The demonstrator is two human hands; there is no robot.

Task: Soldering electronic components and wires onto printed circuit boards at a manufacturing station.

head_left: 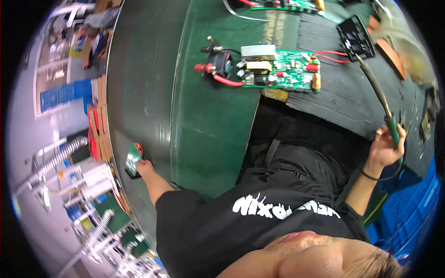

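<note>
Black panel: we find the square black panel (355, 39) over the dark grey mat (320, 97), toward the mat's far right corner, its face tilted.
Soldering iron: we see the slim metal iron with a green handle (376, 90) slanting toward the panel, its tip at the panel's near edge; we cannot tell whether it touches.
Right hand: we record the right hand (385, 147) closed around the green handle, near the mat's right side.
Red leads: two thin red wires (334, 60) join the panel to the circuit board.
Circuit board: the rectangular green board crowded with components (289, 69) lies left of the panel, across the mat's left edge; a silver metal block (258, 52) stands along its far side.
Fan: a square black fan (222, 63) sits off the board's left end, beside a red terminal (201, 67) wired to the board by a thick red cable.
Desk: the green desk (208, 134) extends to a smooth dark strip (141, 83) along its left edge.
Left hand: we note the left hand (145, 167) at a small green piece with red wire (133, 160) on that strip; blur hides whether it grips.
Far edge: a second green board (287, 5) is partly in view.
Right side: blue plastic crates (412, 213) stand beyond the mat's near right corner.
</note>
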